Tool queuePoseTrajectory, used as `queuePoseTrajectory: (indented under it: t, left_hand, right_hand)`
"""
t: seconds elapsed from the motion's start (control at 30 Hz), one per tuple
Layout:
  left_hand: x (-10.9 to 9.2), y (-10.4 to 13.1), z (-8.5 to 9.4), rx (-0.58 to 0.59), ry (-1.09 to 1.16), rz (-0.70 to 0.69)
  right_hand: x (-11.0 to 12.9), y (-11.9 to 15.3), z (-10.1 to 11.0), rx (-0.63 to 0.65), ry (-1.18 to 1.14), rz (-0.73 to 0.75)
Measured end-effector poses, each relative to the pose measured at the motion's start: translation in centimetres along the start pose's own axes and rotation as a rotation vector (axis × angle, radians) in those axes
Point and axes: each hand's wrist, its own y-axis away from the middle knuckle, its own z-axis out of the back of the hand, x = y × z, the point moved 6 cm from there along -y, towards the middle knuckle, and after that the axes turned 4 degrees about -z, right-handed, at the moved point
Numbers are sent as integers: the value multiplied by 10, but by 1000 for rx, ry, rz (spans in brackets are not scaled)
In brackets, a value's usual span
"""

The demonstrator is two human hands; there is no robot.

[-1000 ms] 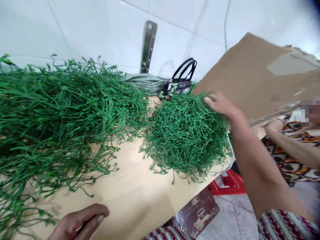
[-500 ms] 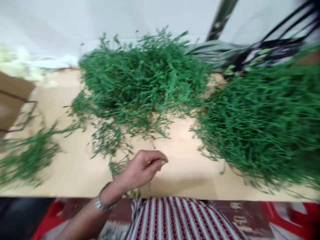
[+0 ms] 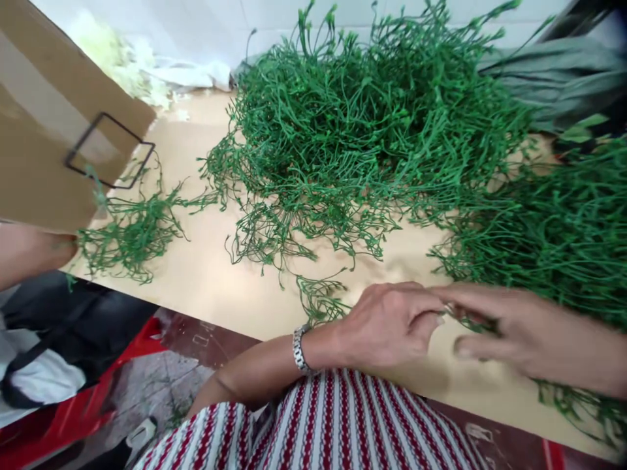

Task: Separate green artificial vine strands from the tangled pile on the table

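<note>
My left hand [image 3: 392, 323], with a silver watch band at its wrist, is closed in a pinch at the front of the tan table [image 3: 206, 274]. What its fingertips hold is too small to make out. Coming in from the right, my right hand [image 3: 519, 333] has its fingers apart, its fingertips close to those of my left hand; some green stems show behind them. Just left of my left hand lies a small bunch of green stems [image 3: 318, 297]. A big pile of green stems [image 3: 382, 124] spreads behind both hands, and another pile [image 3: 563, 228] lies at the right.
A cardboard box [image 3: 53, 111] with a black wire frame [image 3: 110, 176] stands at the left, beside a small green heap [image 3: 132, 235]. Another person's arm [image 3: 29, 254] shows at the left edge. Pale yellow material [image 3: 112, 59] and grey-green cloth [image 3: 573, 78] lie at the back.
The view has turned toward the left, showing more of the box and another person's arm. My right hand has come into view and met my left hand, which stays pinched.
</note>
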Motion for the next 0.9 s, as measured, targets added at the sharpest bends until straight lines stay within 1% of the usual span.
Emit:
queuePoseTrajectory:
  t: [0.03, 0.07, 0.1, 0.17, 0.2, 0.23, 0.3, 0.33, 0.4, 0.43, 0.47, 0.5, 0.53, 0.6, 0.67, 0.73, 0.8, 0.87, 0.9]
  left_hand:
    - [-2, 0, -3, 12, 23, -13]
    - [-5, 2, -4, 16, 45, -31]
    - [-8, 4, -3, 13, 59, -57]
    - [-10, 14, 10, -44, 28, -137]
    - [-10, 21, 20, -103, -27, -194]
    - [-8, 31, 33, -173, -105, -248]
    - [3, 52, 61, -294, -317, -326]
    - [12, 62, 75, -333, -411, -312]
    - [38, 77, 99, -309, -615, -180]
    - [49, 81, 107, -271, -683, -126]
    - [59, 84, 112, -224, -730, -98]
    - [67, 85, 114, -177, -762, -81]
    - [73, 85, 115, -134, -780, -82]
    - [81, 83, 114, -77, -805, -89]
    - [88, 82, 116, -61, -851, -79]
    - [94, 83, 126, -71, -924, -51]
    - [99, 85, 139, -97, -981, -30]
    - [98, 88, 149, -137, -993, -30]
    - [96, 89, 150, -165, -986, -40]
  right_hand:
    - [2, -1, -18, 113, -71, -18]
    - [4, -2, -34, 184, -161, -38]
    - [5, -4, -46, 192, -255, -63]
    - [2, -8, -59, 55, -383, -102]
    - [-1, -8, -63, 8, -400, -128]
    - [-4, -7, -65, -14, -385, -155]
    - [-8, -2, -60, -46, -274, -174]
    - [-7, 1, -52, -94, -191, -155]
    - [6, 4, -33, -254, -1, -73]
    - [17, 4, -26, -331, 88, -20]
    - [30, 1, -24, -375, 166, 23]
    - [44, -5, -29, -375, 221, 63]
    - [56, -14, -39, -349, 252, 93]
    - [72, -33, -71, -188, 323, 82]
    - [75, -44, -100, -111, 367, 80]
    - [67, -42, -117, -65, 379, 84]
    - [54, -32, -118, -42, 380, 100]
    - [40, -20, -106, -66, 372, 95]
    - [36, -15, -98, -84, 359, 85]
